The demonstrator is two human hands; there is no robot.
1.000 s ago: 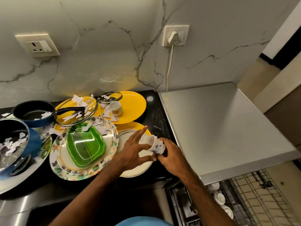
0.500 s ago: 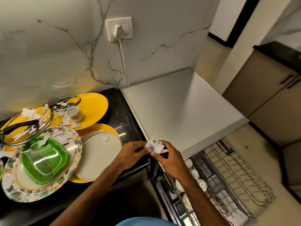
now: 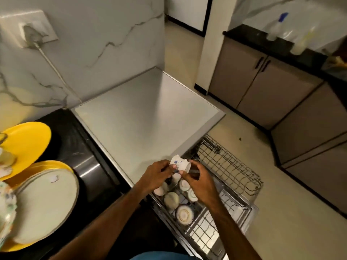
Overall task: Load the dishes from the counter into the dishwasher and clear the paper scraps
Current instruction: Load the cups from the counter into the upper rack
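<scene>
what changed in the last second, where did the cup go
The left hand and right hand carried the white cup rightward, from over the cream plate on the counter to above the pulled-out dishwasher rack. Neither let go; both still hold it. The cream plate, the yellow plate and the cups already racked stayed put.

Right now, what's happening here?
A person holds a small white cup, left hand and right hand both pinching it above the pulled-out dishwasher rack. Several cups already sit upside down there. Plates, one with a paper scrap, lie on the counter, not yet loaded.
</scene>
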